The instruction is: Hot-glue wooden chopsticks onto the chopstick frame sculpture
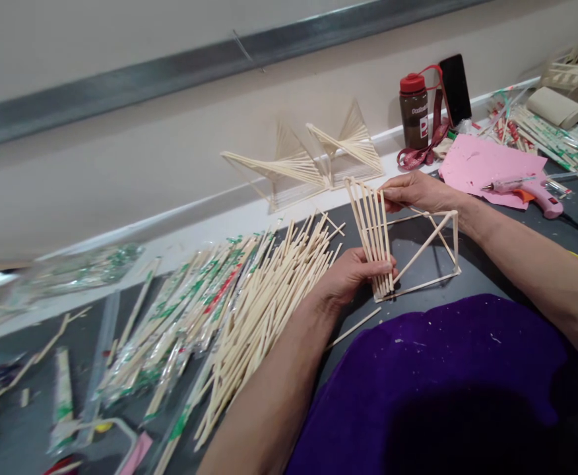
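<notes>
A frame built of pale wooden sticks (432, 247) stands on the dark table (497, 264) in front of me. A row of several upright sticks (371, 231) fills its left side. My left hand (351, 274) grips the lower ends of that row, fingers wrapped round them. My right hand (410, 191) pinches the top of the rightmost stick at the frame's upper edge. A large loose pile of bare sticks (264, 290) lies just left of my left hand.
Wrapped chopsticks in green-printed sleeves (180, 310) lie left of the pile. Two finished stick shapes (313, 161) lean on the wall. A pink glue gun (531, 191) rests on pink paper (477, 165); a red-capped bottle (414, 109) and a phone (456, 89) stand behind. Purple cloth (442, 369) covers my lap.
</notes>
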The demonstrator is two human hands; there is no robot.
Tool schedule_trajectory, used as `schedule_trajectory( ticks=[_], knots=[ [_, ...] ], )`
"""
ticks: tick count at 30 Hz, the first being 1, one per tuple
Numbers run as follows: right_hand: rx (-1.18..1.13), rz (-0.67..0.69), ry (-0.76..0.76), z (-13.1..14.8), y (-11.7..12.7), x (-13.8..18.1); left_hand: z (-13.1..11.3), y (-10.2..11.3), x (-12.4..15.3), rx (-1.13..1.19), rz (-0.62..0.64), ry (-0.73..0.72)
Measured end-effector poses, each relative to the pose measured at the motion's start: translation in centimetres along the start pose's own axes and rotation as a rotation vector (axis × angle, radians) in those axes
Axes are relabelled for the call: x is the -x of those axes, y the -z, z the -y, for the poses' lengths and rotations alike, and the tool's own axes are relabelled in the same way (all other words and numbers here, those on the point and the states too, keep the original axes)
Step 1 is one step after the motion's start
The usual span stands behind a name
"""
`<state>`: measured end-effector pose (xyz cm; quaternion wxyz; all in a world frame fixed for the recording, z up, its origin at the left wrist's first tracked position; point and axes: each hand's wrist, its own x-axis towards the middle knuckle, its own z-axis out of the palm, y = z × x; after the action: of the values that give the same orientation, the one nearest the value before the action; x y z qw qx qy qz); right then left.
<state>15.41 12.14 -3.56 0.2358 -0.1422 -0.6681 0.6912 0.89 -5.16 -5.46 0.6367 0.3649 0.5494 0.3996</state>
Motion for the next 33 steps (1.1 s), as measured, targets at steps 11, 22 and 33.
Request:
schedule_trajectory(
  ticks=[11,22,33],
  knots=[
    [0.025,-0.028,-0.007,0.2,-0.1,0.1,-0.1,-0.1,0.1,0.013,0.005,-0.005],
    [0.151,-0.006,0.029,0.8,-0.1,0.5,-0.3,-0.3,0.0,0.013,0.051,-0.029],
    [0.209,-0.053,0.028,1.3,-0.4,0.8,-0.5,-0.4,-0.3,0.01,0.095,-0.075]
  ],
)
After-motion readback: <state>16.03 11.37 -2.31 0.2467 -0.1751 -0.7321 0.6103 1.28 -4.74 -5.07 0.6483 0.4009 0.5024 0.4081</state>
